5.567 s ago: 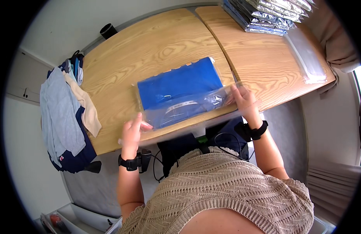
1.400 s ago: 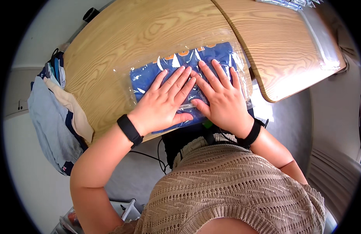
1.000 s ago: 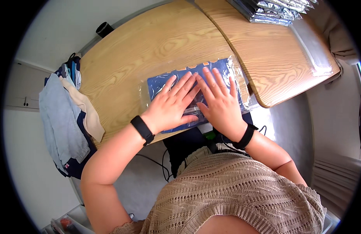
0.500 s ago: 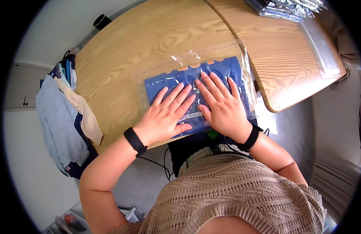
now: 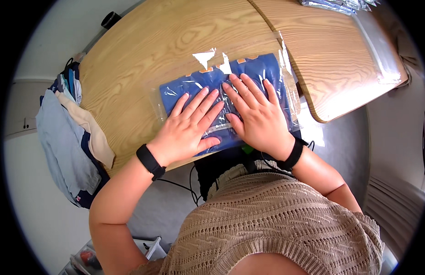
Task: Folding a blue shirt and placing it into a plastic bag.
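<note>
A folded blue garment (image 5: 263, 68) with orange marks along its far side lies inside a clear plastic bag (image 5: 204, 57) at the table's near edge. Both my hands rest flat on the bag, fingers spread. My left hand (image 5: 185, 126) covers the left part of the garment, its thumb pointing right. My right hand (image 5: 258, 117) presses on the right part, fingers pointing away from me. Between the two hands a pale strip on the bag shows. The bag's loose clear film reaches past the garment on the far and right sides.
The wooden table (image 5: 143, 59) butts against a second wooden table (image 5: 331, 50) on the right. Silvery plastic packages (image 5: 338, 4) lie at the far right, near a clear plastic sheet (image 5: 377, 50). Clothes (image 5: 68, 137) hang over the left edge. A black cylinder (image 5: 110, 20) stands at the far left.
The view has shifted slightly, so the things on the table sit a little higher in it. My hands stay flat on the bag in much the same places.
</note>
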`<state>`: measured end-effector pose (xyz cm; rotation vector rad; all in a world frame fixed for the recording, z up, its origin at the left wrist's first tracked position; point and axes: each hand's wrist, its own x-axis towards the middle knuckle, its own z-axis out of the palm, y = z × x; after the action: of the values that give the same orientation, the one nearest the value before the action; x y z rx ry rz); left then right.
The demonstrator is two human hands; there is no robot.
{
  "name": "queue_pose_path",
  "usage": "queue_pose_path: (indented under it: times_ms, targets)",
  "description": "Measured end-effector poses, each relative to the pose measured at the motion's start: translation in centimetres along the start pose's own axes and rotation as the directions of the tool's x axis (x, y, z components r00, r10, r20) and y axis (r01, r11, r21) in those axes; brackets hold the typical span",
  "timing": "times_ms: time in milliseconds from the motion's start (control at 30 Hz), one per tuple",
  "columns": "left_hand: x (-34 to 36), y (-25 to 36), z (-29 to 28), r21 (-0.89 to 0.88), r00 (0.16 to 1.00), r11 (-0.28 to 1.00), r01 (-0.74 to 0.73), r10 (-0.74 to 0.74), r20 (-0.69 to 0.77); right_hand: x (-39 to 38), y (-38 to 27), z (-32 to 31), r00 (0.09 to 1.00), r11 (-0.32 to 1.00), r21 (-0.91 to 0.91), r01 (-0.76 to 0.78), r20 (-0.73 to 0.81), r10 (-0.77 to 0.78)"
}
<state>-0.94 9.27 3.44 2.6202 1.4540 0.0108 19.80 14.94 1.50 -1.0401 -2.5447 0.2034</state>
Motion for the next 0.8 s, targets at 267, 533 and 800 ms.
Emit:
queue_pose_path:
  times_ms: [267,533,800]
  targets:
    - [-1.2,-0.6,-2.3,-0.216,0.999,0.976,0.002,-0.013,-0.050,-1.9,2.1,-3.1,1.000,0.992,0.124,0.010,0.004,-0.011]
    - [-7.5,4.5,-2.0,-0.409,0.886,0.848,0.336,-0.432,-0.170,-6.9,4.7,-4.8,0.868,0.838,0.299,-0.457,-0.059,0.494]
    - [-8.6,3.6,0.3,-0.310,0.864,0.868,0.388,-0.459,-0.206,-6.8,4.6,-4.2,0.732,0.510,0.610,-0.607,0.180,0.657]
